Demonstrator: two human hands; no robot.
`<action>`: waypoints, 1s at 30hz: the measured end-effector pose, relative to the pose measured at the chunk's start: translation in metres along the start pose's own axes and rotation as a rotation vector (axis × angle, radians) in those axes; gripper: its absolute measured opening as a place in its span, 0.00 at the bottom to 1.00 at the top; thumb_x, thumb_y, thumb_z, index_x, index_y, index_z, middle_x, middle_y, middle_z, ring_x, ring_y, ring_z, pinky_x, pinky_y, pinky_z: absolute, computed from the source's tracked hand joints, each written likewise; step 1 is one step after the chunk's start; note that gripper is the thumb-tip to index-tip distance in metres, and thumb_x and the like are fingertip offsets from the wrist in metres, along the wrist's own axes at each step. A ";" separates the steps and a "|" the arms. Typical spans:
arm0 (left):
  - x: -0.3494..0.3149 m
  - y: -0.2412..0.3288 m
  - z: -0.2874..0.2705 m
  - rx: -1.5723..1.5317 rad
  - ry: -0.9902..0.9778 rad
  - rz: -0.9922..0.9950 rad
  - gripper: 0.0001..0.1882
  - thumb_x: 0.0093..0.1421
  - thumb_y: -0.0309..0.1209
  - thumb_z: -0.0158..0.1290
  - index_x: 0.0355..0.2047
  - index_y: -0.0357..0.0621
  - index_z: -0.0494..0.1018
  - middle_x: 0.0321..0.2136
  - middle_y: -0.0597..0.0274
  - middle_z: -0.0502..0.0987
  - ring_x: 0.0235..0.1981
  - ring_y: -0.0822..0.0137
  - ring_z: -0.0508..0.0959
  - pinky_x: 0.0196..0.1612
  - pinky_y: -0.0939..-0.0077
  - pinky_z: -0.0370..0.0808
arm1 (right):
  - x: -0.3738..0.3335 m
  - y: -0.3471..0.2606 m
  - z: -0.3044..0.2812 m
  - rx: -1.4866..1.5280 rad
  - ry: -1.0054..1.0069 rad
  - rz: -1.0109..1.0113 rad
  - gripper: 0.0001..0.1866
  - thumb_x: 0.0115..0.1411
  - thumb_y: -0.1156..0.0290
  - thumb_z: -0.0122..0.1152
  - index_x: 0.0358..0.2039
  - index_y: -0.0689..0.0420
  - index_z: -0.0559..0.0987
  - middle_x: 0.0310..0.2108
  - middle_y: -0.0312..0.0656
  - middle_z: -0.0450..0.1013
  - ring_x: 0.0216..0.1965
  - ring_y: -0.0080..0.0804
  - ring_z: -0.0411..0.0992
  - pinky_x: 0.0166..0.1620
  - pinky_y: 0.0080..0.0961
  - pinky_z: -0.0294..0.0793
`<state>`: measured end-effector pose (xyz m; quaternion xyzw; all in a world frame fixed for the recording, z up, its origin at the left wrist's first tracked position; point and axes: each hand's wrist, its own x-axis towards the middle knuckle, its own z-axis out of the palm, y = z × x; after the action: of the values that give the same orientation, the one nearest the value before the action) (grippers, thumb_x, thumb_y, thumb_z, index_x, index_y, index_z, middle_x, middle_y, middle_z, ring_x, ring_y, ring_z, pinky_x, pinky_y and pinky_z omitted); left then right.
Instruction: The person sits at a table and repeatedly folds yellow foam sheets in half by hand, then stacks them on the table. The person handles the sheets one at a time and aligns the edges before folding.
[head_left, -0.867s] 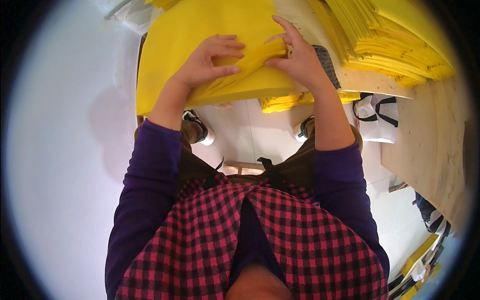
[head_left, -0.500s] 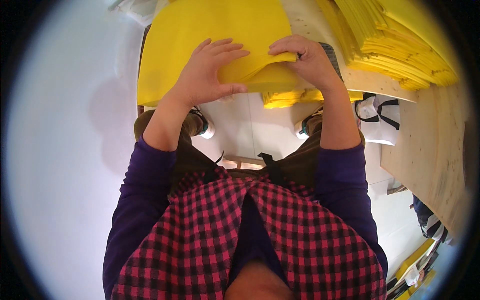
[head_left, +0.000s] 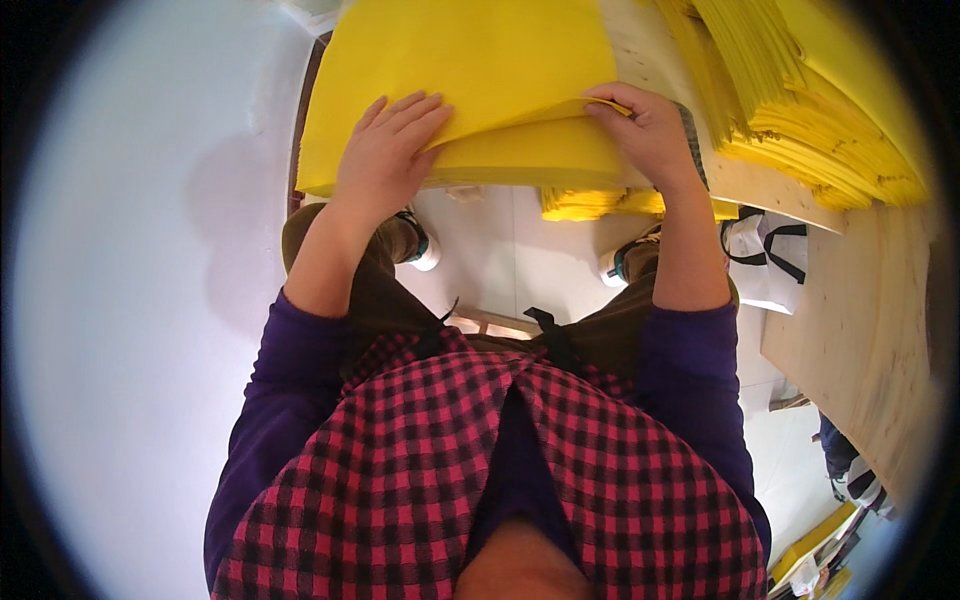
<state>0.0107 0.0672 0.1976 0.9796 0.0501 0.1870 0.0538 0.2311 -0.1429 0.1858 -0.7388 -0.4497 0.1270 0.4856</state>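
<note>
A large yellow sheet (head_left: pixel 470 60) of thin, fabric-like material lies in front of me on top of another yellow layer (head_left: pixel 530 155). My left hand (head_left: pixel 385 155) rests on its near left part, fingers stretched out flat and the thumb low by the near edge. At the near right corner my right hand (head_left: pixel 650 130) pinches the top sheet's edge between thumb and forefinger. That edge is lifted a little, leaving a narrow gap above the layer below. How many layers lie underneath cannot be told.
Thick stacks of folded yellow sheets (head_left: pixel 830 140) sit on a wooden board at the right. More yellow sheets (head_left: pixel 590 203) show below the work surface, above the floor. A white bag with black handles (head_left: pixel 765 260) stands right of my leg. A white wall (head_left: pixel 150 300) runs along the left.
My left hand has come down flat onto the sheet, its fingers closer together. My right hand has shifted slightly right, drawing the pinched edge straighter; it was more bunched before.
</note>
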 end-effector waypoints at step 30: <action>-0.064 -0.135 -0.025 -0.550 0.161 -0.195 0.16 0.51 0.12 0.50 0.37 0.41 0.78 0.41 0.62 0.79 0.54 0.59 0.71 0.60 0.65 0.62 | -0.001 0.008 -0.003 0.147 -0.014 0.194 0.08 0.59 0.78 0.56 0.38 0.60 0.79 0.33 0.31 0.74 0.35 0.16 0.69 0.41 0.13 0.69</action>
<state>-0.0686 0.1953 0.1809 0.9008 0.0958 0.2647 0.3305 0.2362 -0.1465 0.1806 -0.7404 -0.3689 0.2114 0.5206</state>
